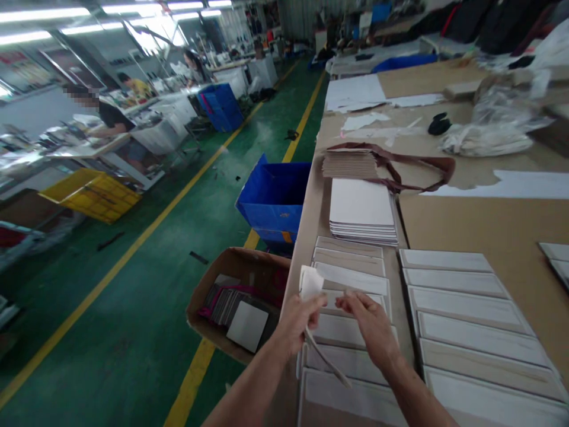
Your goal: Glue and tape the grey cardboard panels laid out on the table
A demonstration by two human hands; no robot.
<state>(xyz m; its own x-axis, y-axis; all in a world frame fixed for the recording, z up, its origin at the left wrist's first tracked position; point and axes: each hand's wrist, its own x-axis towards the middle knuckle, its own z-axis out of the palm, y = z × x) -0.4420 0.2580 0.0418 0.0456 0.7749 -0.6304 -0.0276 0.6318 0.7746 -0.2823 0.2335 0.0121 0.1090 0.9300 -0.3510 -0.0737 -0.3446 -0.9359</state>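
Note:
In my left hand [303,314] is a small white piece [312,283], pinched between the fingers, with a narrow pale strip [328,360] hanging below the hand. Just to the right, my right hand [367,317] has its thumb and fingertips pressed together; whatever they hold is too small to make out. Both hands are above a row of overlapping white-and-tan panels [347,331] along the table's left edge. A second row of similar panels [478,302] lies to the right. Beyond the first row is a stack of white boards [361,201].
Tan boards bound with a brown strap [413,163] lie behind the stack. Left of the table, a cardboard box [202,323] with panels and a blue bin [278,201] stand on the green floor. Clear plastic [493,127] lies at the back right. People sit at far-left workbenches.

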